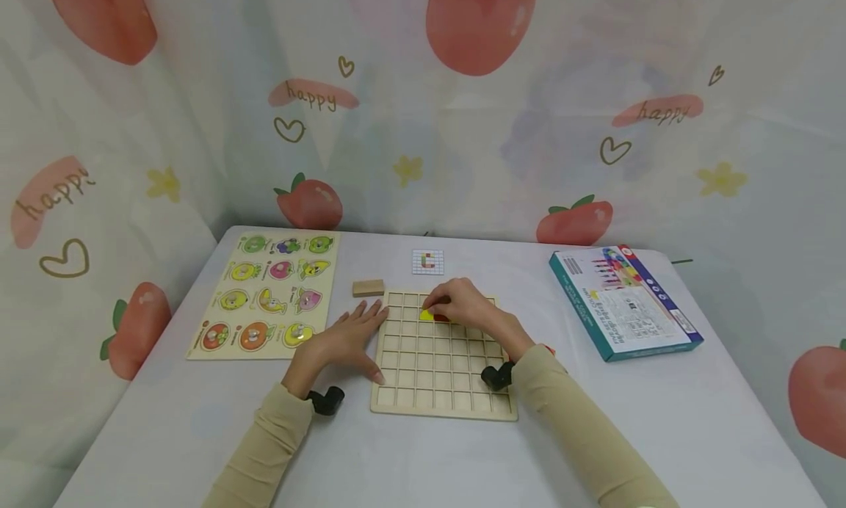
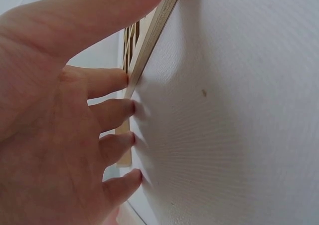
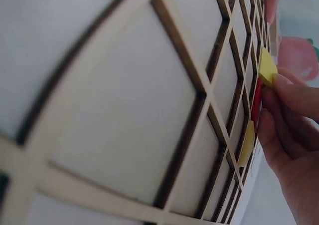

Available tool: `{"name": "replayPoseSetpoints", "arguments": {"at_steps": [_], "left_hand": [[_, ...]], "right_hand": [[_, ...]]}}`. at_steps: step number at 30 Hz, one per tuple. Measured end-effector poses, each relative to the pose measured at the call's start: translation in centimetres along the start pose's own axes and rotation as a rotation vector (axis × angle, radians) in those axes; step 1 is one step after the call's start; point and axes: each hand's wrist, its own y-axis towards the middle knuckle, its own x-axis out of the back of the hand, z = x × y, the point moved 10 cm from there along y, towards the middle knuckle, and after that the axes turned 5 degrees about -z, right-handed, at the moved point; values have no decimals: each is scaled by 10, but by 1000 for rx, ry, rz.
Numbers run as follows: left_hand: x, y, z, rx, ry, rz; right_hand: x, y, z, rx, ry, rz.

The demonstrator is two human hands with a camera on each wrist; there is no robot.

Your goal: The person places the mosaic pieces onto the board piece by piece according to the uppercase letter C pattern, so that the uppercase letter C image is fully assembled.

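Observation:
A wooden grid board [image 1: 438, 379] lies flat in the middle of the white table. My left hand [image 1: 360, 332] lies flat on the table with its fingers spread, the fingertips [image 2: 130, 107] against the board's left edge [image 2: 149, 40]. Over the board's top rows, my right hand [image 1: 441, 304] curls its fingers down and pinches a yellow tile [image 1: 426, 315] that stands tilted in a cell [image 3: 267, 68]. A red tile [image 3: 256, 103] sits right beside it, and another yellow tile [image 3: 245, 145] lies one cell further along.
A fruit peg puzzle [image 1: 264, 295] lies at the left. A small wooden block [image 1: 367, 288] and a pattern card [image 1: 427, 261] sit just behind the board. A printed box [image 1: 621, 302] lies at the right. A curtain hangs behind the table.

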Motion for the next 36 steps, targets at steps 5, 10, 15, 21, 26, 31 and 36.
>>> {"name": "replayPoseSetpoints", "arguments": {"at_steps": [5, 10, 15, 21, 26, 31, 36], "left_hand": [[0, 0, 0, 6, 0, -1], [0, 0, -1, 5, 8, 1], [1, -1, -2, 6, 12, 2], [1, -1, -1, 9, 14, 4], [2, -1, -2, 5, 13, 3], [1, -1, -1, 1, 20, 2], [1, -1, -2, 2, 16, 0]], "right_hand": [[-1, 1, 2, 32, -47, -21], [-2, 1, 3, 49, -54, -35], [-1, 0, 3, 55, -45, -47], [10, -12, 4, 30, -11, -112], [25, -28, 4, 9, 41, -177], [34, -46, -5, -52, 57, -207], [41, -66, -19, -138, 60, -216]]}}
